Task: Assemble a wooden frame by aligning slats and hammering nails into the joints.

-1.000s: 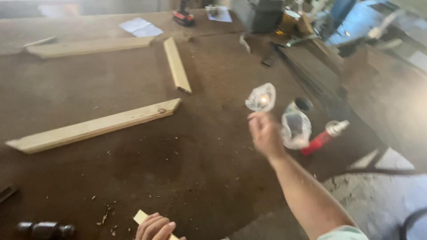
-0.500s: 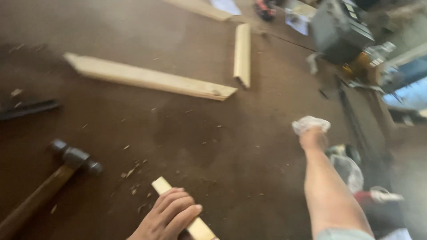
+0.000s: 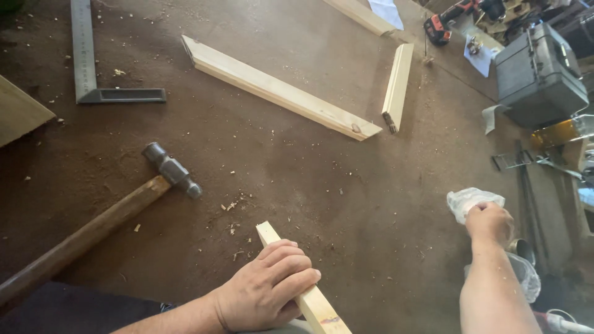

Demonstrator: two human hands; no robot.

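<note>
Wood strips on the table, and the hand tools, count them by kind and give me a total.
Wood strips: 4, the last under the left hand
Hammer: 1
Steel square: 1
Cordless drill: 1
Total: 7

Right hand (image 3: 489, 221) with crumpled plastic bag (image 3: 471, 201) lowered from raised position — now near the table (image 3: 346, 185). Left hand (image 3: 266, 287) now lies over wood strip (image 3: 303, 284) — full grip.

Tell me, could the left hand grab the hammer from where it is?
Probably yes. The left hand rests on a wood strip, and the hammer lies close by to its left on the table. Nothing lies between them, though the hand would have to let go of the strip first.
</note>
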